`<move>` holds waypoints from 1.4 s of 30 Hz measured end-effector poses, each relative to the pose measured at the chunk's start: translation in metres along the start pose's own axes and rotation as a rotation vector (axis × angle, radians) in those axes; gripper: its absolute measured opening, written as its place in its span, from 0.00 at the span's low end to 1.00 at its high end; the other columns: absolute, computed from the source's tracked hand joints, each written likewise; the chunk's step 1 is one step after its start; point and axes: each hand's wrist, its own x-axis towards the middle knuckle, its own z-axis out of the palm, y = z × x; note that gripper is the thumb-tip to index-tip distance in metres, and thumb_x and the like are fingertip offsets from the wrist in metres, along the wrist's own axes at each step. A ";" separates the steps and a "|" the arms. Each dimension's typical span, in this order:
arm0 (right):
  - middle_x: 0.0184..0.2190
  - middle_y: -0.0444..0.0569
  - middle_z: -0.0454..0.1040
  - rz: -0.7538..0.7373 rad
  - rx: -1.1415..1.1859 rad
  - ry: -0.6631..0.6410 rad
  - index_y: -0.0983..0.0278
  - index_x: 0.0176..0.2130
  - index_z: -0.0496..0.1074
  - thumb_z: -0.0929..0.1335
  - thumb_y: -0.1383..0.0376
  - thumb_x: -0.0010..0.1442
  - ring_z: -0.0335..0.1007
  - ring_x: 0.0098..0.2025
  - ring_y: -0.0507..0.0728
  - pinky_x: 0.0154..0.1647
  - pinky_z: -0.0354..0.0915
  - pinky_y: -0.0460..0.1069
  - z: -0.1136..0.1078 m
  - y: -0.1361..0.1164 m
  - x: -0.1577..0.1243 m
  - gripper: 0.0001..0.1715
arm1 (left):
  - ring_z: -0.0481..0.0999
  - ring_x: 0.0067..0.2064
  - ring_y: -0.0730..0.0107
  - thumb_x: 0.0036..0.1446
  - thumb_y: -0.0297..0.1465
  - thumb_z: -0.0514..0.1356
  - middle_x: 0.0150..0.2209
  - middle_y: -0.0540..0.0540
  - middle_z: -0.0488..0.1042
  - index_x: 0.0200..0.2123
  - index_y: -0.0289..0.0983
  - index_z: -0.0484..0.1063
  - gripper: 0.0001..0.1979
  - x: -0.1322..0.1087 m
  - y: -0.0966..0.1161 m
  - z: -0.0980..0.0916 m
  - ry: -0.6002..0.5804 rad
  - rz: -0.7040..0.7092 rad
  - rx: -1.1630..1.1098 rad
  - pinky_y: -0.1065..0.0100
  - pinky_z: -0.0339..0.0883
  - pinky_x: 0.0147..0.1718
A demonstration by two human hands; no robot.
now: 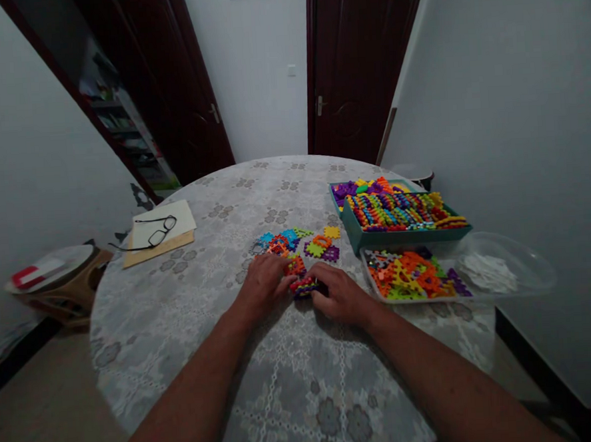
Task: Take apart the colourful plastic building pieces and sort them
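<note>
My left hand (266, 281) and my right hand (338, 293) meet at the middle of the round table (191, 321). Both have their fingers closed on a small cluster of joined plastic puzzle pieces (303, 286), red, purple and dark, which rests on the cloth between them. Just beyond the hands lie loose flat pieces (297, 242) in blue, orange, green, yellow and purple.
A teal box (401, 236) packed with colourful pieces stands at the right, and a clear tray (373, 273) of orange and green pieces sits in front of it. A clear plastic lid (509, 268) lies at the right edge. Glasses (159, 233) rest on papers at the left.
</note>
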 end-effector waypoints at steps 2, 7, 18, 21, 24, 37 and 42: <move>0.41 0.49 0.75 -0.013 -0.011 0.052 0.61 0.44 0.74 0.68 0.74 0.57 0.71 0.44 0.59 0.47 0.67 0.52 0.000 0.001 0.000 0.15 | 0.80 0.56 0.51 0.72 0.40 0.60 0.54 0.37 0.83 0.56 0.40 0.79 0.16 -0.002 0.004 -0.011 0.004 -0.068 -0.162 0.49 0.71 0.60; 0.50 0.54 0.78 -0.038 -0.015 0.139 0.61 0.57 0.74 0.68 0.71 0.63 0.74 0.52 0.61 0.56 0.70 0.56 0.001 -0.002 0.000 0.23 | 0.81 0.45 0.58 0.72 0.47 0.57 0.43 0.42 0.83 0.47 0.41 0.82 0.19 -0.001 0.019 -0.032 -0.186 -0.256 -0.498 0.58 0.76 0.47; 0.55 0.56 0.76 0.049 -0.123 0.095 0.64 0.66 0.71 0.66 0.72 0.67 0.72 0.59 0.62 0.65 0.69 0.58 0.006 0.007 0.006 0.29 | 0.80 0.37 0.58 0.64 0.58 0.65 0.37 0.42 0.81 0.45 0.38 0.82 0.28 0.000 0.009 -0.010 -0.308 -0.439 -0.792 0.59 0.79 0.39; 0.56 0.55 0.75 0.071 -0.117 0.076 0.61 0.67 0.70 0.66 0.74 0.67 0.71 0.60 0.61 0.65 0.69 0.57 0.006 0.006 0.006 0.31 | 0.80 0.38 0.57 0.64 0.57 0.65 0.38 0.42 0.82 0.47 0.40 0.83 0.27 0.000 0.008 -0.011 -0.307 -0.402 -0.739 0.58 0.79 0.41; 0.55 0.53 0.76 0.093 -0.091 0.038 0.60 0.63 0.73 0.67 0.75 0.66 0.72 0.58 0.61 0.63 0.69 0.57 0.001 0.002 0.006 0.29 | 0.81 0.39 0.54 0.62 0.55 0.67 0.39 0.41 0.84 0.47 0.42 0.85 0.24 0.001 0.012 -0.015 -0.300 -0.355 -0.678 0.58 0.78 0.42; 0.49 0.49 0.81 0.126 -0.270 0.254 0.59 0.54 0.78 0.71 0.70 0.66 0.77 0.50 0.58 0.56 0.71 0.54 -0.115 -0.019 0.004 0.18 | 0.85 0.44 0.50 0.61 0.57 0.62 0.43 0.44 0.86 0.46 0.45 0.82 0.25 0.003 0.008 -0.036 0.100 -0.568 -0.398 0.58 0.79 0.42; 0.51 0.57 0.79 0.304 -0.788 0.338 0.63 0.54 0.78 0.69 0.70 0.66 0.74 0.54 0.64 0.61 0.68 0.57 -0.227 0.019 0.000 0.17 | 0.84 0.44 0.49 0.65 0.51 0.59 0.45 0.44 0.85 0.46 0.45 0.81 0.20 0.003 -0.007 -0.039 0.238 -0.596 -0.224 0.57 0.76 0.44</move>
